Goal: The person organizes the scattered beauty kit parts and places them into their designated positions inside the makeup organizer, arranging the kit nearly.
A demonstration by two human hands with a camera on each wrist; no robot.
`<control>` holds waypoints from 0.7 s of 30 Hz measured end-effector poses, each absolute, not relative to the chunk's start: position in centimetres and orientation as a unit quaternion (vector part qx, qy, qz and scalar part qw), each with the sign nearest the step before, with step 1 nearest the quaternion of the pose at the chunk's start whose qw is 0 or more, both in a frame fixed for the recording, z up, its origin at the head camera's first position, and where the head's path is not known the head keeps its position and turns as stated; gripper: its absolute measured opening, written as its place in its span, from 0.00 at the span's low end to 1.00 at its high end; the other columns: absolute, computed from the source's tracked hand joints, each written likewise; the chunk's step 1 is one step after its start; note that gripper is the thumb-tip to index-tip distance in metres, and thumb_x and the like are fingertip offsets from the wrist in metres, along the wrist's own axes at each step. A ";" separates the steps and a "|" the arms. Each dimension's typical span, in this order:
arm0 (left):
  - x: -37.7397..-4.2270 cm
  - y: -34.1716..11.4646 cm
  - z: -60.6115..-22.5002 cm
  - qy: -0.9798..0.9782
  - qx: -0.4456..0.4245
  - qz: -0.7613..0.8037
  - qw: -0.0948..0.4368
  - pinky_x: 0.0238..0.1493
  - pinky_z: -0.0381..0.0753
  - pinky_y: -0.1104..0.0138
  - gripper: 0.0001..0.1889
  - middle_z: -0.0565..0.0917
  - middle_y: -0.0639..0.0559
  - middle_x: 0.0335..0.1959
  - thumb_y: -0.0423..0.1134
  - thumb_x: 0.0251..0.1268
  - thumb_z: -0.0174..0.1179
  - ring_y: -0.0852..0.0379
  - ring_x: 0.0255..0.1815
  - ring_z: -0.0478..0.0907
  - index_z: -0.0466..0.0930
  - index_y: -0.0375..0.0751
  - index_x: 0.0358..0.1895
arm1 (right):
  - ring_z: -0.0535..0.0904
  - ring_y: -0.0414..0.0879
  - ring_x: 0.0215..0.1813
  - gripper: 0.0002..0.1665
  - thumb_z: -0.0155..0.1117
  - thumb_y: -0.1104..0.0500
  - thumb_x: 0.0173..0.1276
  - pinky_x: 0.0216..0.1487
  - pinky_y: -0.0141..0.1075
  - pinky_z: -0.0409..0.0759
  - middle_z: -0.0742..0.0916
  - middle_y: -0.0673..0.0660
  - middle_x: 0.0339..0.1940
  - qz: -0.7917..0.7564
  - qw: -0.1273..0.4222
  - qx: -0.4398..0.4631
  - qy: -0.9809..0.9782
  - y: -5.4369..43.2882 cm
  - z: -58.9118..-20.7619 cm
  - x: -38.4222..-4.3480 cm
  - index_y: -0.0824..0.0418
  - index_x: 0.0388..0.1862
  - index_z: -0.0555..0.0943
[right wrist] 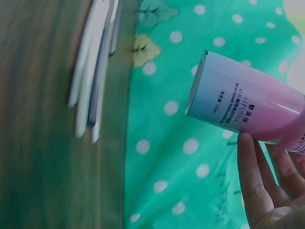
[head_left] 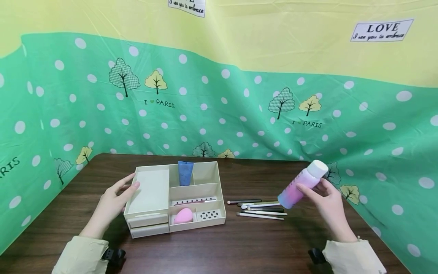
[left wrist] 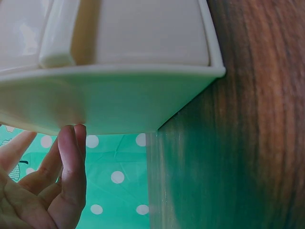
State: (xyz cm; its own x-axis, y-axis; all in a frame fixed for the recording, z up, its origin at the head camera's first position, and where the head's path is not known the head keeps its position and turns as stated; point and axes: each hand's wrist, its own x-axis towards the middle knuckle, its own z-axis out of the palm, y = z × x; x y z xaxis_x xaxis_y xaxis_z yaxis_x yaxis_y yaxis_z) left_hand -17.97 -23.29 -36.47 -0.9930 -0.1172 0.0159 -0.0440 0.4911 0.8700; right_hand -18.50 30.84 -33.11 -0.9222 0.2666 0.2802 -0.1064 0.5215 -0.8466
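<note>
My right hand (head_left: 330,203) holds a pink-to-blue bottle (head_left: 297,187) with a white cap, tilted above the table. In the right wrist view, the fingers (right wrist: 255,179) lie along the underside of the printed bottle (right wrist: 238,98). My left hand (head_left: 111,199) rests at the left edge of a cream cosmetics organizer (head_left: 150,190), its thumb over the top. The left wrist view shows fingertips (left wrist: 69,136) against the organizer's side wall (left wrist: 114,98). Inside the organizer, a blue tube (head_left: 185,174) stands in a back compartment and a pink makeup sponge (head_left: 183,215) sits in front.
Several makeup brushes (head_left: 261,217) lie on the dark wooden table (head_left: 212,251) to the organizer's right. The organizer has two drawers (head_left: 149,230) at its front left and a holed brush holder (head_left: 209,215) at front right. A green polka-dot cloth (head_left: 232,114) hangs behind the table.
</note>
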 end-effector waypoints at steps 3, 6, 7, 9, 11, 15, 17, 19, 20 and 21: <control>-18.0 -23.3 -36.5 -0.863 0.046 -0.502 0.038 0.32 0.82 0.66 0.36 0.71 0.28 0.67 0.60 0.73 0.50 0.51 0.46 0.79 0.58 0.47 0.78 | 0.77 0.24 0.43 0.32 0.69 0.49 0.67 0.40 0.23 0.79 0.80 0.26 0.39 0.493 0.189 -0.040 -0.848 29.8 -32.6 -18.8 0.61 0.64 0.73; -18.0 -23.4 -36.5 -0.864 0.043 -0.500 0.040 0.32 0.82 0.67 0.36 0.71 0.27 0.66 0.60 0.73 0.51 0.52 0.45 0.80 0.58 0.47 0.78 | 0.79 0.26 0.43 0.31 0.69 0.49 0.67 0.41 0.24 0.81 0.81 0.27 0.39 0.507 0.190 -0.028 -0.840 28.6 -32.1 -19.1 0.62 0.64 0.73; -18.0 -23.4 -36.5 -0.864 0.043 -0.500 0.041 0.31 0.82 0.67 0.36 0.71 0.27 0.66 0.60 0.73 0.51 0.52 0.44 0.80 0.58 0.47 0.78 | 0.79 0.27 0.43 0.31 0.69 0.49 0.67 0.41 0.25 0.81 0.81 0.28 0.39 0.511 0.190 -0.023 -0.838 28.1 -32.0 -19.2 0.62 0.64 0.73; -18.0 -23.4 -36.5 -0.864 0.042 -0.499 0.042 0.31 0.82 0.67 0.36 0.71 0.27 0.66 0.60 0.73 0.51 0.52 0.45 0.80 0.58 0.47 0.78 | 0.80 0.28 0.43 0.31 0.69 0.49 0.67 0.41 0.25 0.81 0.82 0.30 0.39 0.522 0.191 -0.019 -0.831 27.3 -31.7 -19.4 0.62 0.63 0.73; -18.0 -23.4 -36.6 -0.864 0.043 -0.500 0.042 0.31 0.82 0.67 0.36 0.71 0.27 0.66 0.60 0.73 0.51 0.51 0.45 0.80 0.58 0.47 0.78 | 0.80 0.31 0.44 0.31 0.70 0.50 0.66 0.41 0.26 0.81 0.83 0.33 0.40 0.540 0.191 -0.011 -0.820 26.4 -31.5 -19.6 0.62 0.62 0.74; -18.0 -23.3 -36.6 -0.863 0.043 -0.501 0.042 0.32 0.82 0.67 0.36 0.71 0.27 0.66 0.60 0.73 0.51 0.50 0.47 0.80 0.58 0.47 0.78 | 0.80 0.34 0.46 0.31 0.71 0.51 0.66 0.43 0.27 0.82 0.84 0.36 0.43 0.563 0.186 0.000 -0.805 24.9 -31.0 -20.1 0.61 0.63 0.74; -18.0 -23.3 -36.6 -0.864 0.042 -0.501 0.043 0.32 0.82 0.67 0.36 0.71 0.27 0.66 0.59 0.74 0.51 0.51 0.46 0.80 0.58 0.47 0.77 | 0.80 0.34 0.46 0.31 0.71 0.51 0.65 0.43 0.28 0.83 0.84 0.37 0.42 0.572 0.183 0.006 -0.799 24.3 -30.7 -20.2 0.61 0.63 0.74; -18.0 -23.3 -36.6 -0.865 0.040 -0.499 0.044 0.31 0.82 0.67 0.36 0.71 0.27 0.66 0.59 0.74 0.51 0.53 0.43 0.80 0.59 0.46 0.77 | 0.81 0.34 0.45 0.31 0.71 0.51 0.65 0.43 0.28 0.83 0.85 0.36 0.42 0.577 0.182 0.014 -0.796 23.7 -30.5 -20.4 0.61 0.63 0.74; -18.0 -23.3 -36.6 -0.865 0.039 -0.498 0.044 0.31 0.82 0.67 0.36 0.71 0.27 0.65 0.59 0.74 0.51 0.54 0.42 0.80 0.59 0.46 0.77 | 0.81 0.34 0.45 0.30 0.71 0.52 0.65 0.43 0.29 0.83 0.85 0.36 0.41 0.578 0.182 0.019 -0.795 23.4 -30.4 -20.5 0.61 0.63 0.74; -18.0 -23.3 -36.5 -0.866 0.038 -0.497 0.044 0.31 0.82 0.67 0.36 0.71 0.27 0.65 0.59 0.74 0.51 0.55 0.41 0.79 0.59 0.45 0.77 | 0.81 0.34 0.44 0.30 0.72 0.52 0.65 0.42 0.30 0.84 0.85 0.36 0.41 0.581 0.182 0.023 -0.793 23.1 -30.3 -20.6 0.61 0.63 0.74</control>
State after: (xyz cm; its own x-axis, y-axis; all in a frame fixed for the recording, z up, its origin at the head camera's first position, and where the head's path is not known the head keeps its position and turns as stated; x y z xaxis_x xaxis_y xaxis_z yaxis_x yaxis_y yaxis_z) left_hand -18.01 -23.31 -36.55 -0.9932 -0.1101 0.0386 -0.0222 0.5027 0.8642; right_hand -20.64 23.06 -30.29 -0.9328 0.1752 0.3150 -0.2477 0.3231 -0.9134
